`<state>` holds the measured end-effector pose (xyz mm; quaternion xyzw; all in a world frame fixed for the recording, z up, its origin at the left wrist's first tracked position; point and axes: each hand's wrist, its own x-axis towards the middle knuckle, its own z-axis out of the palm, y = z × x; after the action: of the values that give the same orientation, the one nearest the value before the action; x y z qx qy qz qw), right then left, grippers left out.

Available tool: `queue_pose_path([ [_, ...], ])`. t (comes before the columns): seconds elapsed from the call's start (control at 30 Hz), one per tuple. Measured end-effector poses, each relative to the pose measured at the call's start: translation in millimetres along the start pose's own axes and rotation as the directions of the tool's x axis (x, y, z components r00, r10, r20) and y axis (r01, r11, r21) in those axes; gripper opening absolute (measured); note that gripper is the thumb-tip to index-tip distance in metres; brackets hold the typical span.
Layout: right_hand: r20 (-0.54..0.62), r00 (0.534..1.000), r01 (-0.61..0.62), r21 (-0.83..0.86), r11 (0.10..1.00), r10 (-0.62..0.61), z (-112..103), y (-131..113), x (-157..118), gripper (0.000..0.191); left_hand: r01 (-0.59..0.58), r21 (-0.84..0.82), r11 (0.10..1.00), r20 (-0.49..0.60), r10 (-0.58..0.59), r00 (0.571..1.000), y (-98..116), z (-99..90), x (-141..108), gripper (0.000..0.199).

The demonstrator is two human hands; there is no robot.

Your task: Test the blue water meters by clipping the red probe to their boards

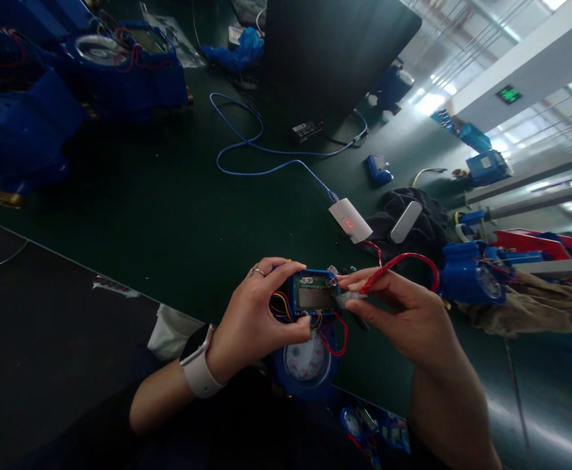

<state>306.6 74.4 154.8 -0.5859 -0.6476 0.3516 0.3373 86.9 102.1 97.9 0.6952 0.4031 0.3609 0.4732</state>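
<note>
My left hand (261,307) grips the left side of a small blue display module (315,297), which has an exposed circuit board and a grey screen. Between thumb and fingers of my right hand (398,310) is a pale connector (352,298) on a red cable (403,256); its tip is at the module's right edge. I cannot tell whether it touches the board. Directly below the module sits a blue water meter (307,359) with a round dial. Red, yellow and black wires (335,339) hang from the module.
A white box (349,220) with red lights joins a blue cable (266,156) on the green table (168,196). Several blue meters (114,72) stand at the left. A dark monitor (335,52) is at the back. Another meter (476,274) and a cloth (540,307) lie at the right.
</note>
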Motion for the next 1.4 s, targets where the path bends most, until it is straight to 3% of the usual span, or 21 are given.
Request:
queue_pose_path([
  [0.23, -0.022, 0.999, -0.022, 0.060, 0.998, 0.023, -0.8, 4.4, -1.7, 0.011, 0.002, -0.004, 1.000, -0.005, -0.002, 1.000, 0.0, 0.0, -0.1, 0.053],
  [0.4, -0.139, 0.990, -0.012, 0.160, 0.987, 0.035, 4.8, 7.7, -7.8, 0.010, 0.033, -0.012, 0.999, 0.019, -0.033, 0.999, 1.7, -0.6, 0.4, 0.054],
  [0.6, -0.263, 0.960, 0.170, 0.283, 0.944, -0.094, 2.2, 5.7, -11.6, 0.014, 0.059, 0.043, 0.997, 0.065, -0.062, 0.996, 3.9, -5.1, 0.0, 0.056],
  [0.67, -0.279, 0.956, 0.184, 0.309, 0.933, -0.096, 3.1, 6.2, -11.3, 0.013, 0.069, 0.061, 0.996, 0.122, -0.076, 0.990, 3.6, -9.6, -1.3, 0.065],
  [0.73, -0.309, 0.949, 0.181, 0.353, 0.918, -0.068, 6.9, 7.0, -10.3, 0.011, 0.076, 0.059, 0.995, 0.150, -0.084, 0.985, 4.5, -16.2, -3.0, 0.087],
  [0.8, -0.348, 0.936, 0.200, 0.409, 0.890, -0.051, 12.9, 6.6, -9.1, 0.011, 0.051, 0.057, 0.997, 0.095, -0.056, 0.994, 8.5, -23.6, -3.5, 0.095],
  [0.9, -0.367, 0.929, 0.221, 0.486, 0.846, -0.032, 22.7, 2.8, -8.0, 0.011, -0.063, 0.092, 0.994, -0.007, 0.064, 0.998, 22.0, -32.2, 1.8, 0.053],
  [0.97, -0.345, 0.938, 0.212, 0.525, 0.824, -0.022, 27.9, -1.2, -7.8, 0.011, -0.136, 0.097, 0.986, 0.031, 0.133, 0.991, 33.8, -33.5, 9.6, 0.028],
  [1.13, -0.338, 0.939, 0.260, 0.575, 0.775, -0.065, 34.5, -10.8, -5.7, 0.011, -0.180, -0.045, 0.983, 0.218, 0.186, 0.958, 53.6, -24.0, 29.4, 0.016],
  [1.4, -0.381, 0.923, 0.310, 0.665, 0.679, -0.049, 45.7, -19.5, -1.6, 0.011, -0.204, -0.120, 0.972, 0.279, 0.230, 0.932, 59.2, -19.0, 24.7, 0.017],
])
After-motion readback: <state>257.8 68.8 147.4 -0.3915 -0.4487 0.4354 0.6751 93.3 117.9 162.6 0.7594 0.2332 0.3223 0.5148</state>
